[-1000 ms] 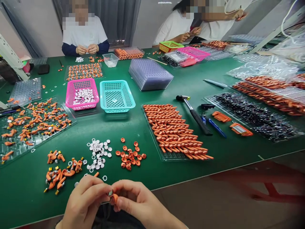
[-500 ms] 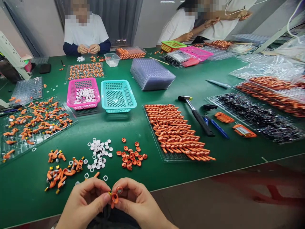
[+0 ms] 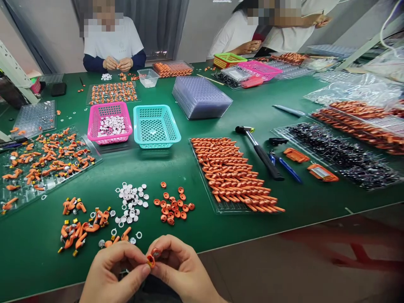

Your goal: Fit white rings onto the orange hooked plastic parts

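At the table's front edge, my left hand (image 3: 118,271) pinches an orange earphone-like part (image 3: 150,261) between thumb and forefinger. My right hand (image 3: 179,267) meets it there, its fingers closed on a small round orange cap (image 3: 155,253) that touches or nearly touches the part. Just beyond my hands lie a cluster of orange caps (image 3: 172,206), a pile of white discs (image 3: 131,195) and loose orange stemmed pieces (image 3: 74,233) with yellow and silver bits. My fingers partly hide the held pieces.
A tray of orange stems (image 3: 233,174), a hammer (image 3: 261,149) and a black-parts tray (image 3: 341,153) lie right. Pink (image 3: 110,139) and turquoise (image 3: 157,145) baskets stand mid-table. A filled tray (image 3: 47,162) is left. People sit across the table.
My left hand has shifted slightly right and down, uncovering more orange pieces behind it. The held part has turned a little. A person at the back right has lowered a hand.
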A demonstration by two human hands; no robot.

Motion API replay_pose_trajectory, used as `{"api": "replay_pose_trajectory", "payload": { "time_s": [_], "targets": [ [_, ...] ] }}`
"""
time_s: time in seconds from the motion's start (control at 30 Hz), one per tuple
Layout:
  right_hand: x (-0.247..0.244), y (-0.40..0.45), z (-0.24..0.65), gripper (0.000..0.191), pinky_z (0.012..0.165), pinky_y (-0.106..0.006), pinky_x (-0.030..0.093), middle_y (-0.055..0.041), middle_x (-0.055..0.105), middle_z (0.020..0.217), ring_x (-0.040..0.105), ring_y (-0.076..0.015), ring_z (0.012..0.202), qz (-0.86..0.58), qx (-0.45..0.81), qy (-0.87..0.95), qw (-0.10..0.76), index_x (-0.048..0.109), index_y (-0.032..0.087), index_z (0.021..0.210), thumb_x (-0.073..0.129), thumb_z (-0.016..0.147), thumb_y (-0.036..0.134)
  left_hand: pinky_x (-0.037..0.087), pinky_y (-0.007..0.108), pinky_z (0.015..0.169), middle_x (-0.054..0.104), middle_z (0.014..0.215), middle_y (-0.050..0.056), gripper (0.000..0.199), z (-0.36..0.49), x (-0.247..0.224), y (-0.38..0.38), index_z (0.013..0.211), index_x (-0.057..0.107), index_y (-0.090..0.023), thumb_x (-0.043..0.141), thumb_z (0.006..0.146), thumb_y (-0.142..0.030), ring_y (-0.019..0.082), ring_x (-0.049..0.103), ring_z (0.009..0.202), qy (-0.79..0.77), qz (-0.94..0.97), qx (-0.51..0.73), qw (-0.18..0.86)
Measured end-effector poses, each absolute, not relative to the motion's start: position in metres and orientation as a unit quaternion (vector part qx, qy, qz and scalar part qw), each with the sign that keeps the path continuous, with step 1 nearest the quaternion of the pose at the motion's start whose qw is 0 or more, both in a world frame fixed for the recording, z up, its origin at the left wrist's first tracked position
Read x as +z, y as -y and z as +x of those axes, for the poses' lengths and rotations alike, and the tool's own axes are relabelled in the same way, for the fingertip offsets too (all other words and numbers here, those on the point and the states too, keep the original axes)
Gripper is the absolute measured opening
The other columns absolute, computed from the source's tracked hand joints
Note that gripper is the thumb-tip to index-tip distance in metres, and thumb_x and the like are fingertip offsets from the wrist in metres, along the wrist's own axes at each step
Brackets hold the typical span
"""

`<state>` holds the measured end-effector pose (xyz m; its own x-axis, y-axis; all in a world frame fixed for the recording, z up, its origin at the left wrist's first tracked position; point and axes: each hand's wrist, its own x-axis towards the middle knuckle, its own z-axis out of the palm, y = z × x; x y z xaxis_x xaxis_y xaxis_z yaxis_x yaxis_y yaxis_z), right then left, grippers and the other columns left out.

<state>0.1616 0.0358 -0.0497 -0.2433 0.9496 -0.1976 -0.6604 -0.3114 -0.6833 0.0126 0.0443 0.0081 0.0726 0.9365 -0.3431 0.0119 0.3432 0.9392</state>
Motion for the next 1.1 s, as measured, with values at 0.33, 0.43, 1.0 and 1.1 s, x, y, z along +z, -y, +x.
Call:
{"api": "replay_pose_trajectory", "payload": {
  "time_s": [0.33, 0.43, 1.0, 1.1],
  "targets": [
    [-0.049, -0.034, 0.161, 0.025, 0.070, -0.010, 0.050, 0.0059, 0.073, 0.079, 0.065, -0.0043, 0.073, -0.286, 0.747, 0.263, 0.540, 0.078, 0.025, 0.080, 0.089, 0.067, 0.008, 0.044, 0.018, 0.059, 0.065, 0.061, 0.000, 0.024, 0.009, 0.000, -0.046, 0.061, 0.075, -0.018, 0.090, 0.061, -0.037, 0.012, 0.057, 0.061, -0.547, 0.384, 0.379, 0.640],
    [-0.049, -0.033, 0.161, 0.024, 0.069, -0.011, 0.051, 0.0056, 0.071, 0.078, 0.065, -0.0051, 0.072, -0.293, 0.742, 0.272, 0.538, 0.078, 0.026, 0.080, 0.089, 0.066, 0.009, 0.039, 0.017, 0.053, 0.062, 0.058, -0.002, 0.034, 0.009, -0.003, -0.048, 0.060, 0.072, -0.016, 0.092, 0.057, -0.043, 0.009, 0.051, 0.055, -0.529, 0.339, 0.372, 0.684],
    [-0.047, -0.032, 0.175, 0.007, 0.057, -0.023, 0.047, 0.0013, 0.056, 0.072, 0.056, -0.0120, 0.063, -0.398, 0.538, 0.534, 0.516, 0.080, 0.024, 0.085, 0.076, 0.082, 0.019, 0.044, 0.019, 0.055, 0.070, 0.062, 0.002, 0.014, 0.009, 0.002, -0.046, 0.073, 0.077, -0.018, 0.076, 0.074, -0.032, 0.013, 0.059, 0.057, -0.537, 0.464, 0.287, 0.643],
    [-0.037, -0.033, 0.183, 0.013, 0.063, -0.026, 0.052, -0.0034, 0.063, 0.080, 0.062, -0.0154, 0.070, -0.379, 0.534, 0.573, 0.494, 0.074, 0.022, 0.095, 0.063, 0.090, 0.016, 0.048, 0.019, 0.058, 0.075, 0.066, 0.002, 0.012, 0.005, 0.003, -0.045, 0.076, 0.078, -0.023, 0.067, 0.079, -0.021, 0.016, 0.066, 0.061, -0.529, 0.610, 0.304, 0.505]
  ]
}}
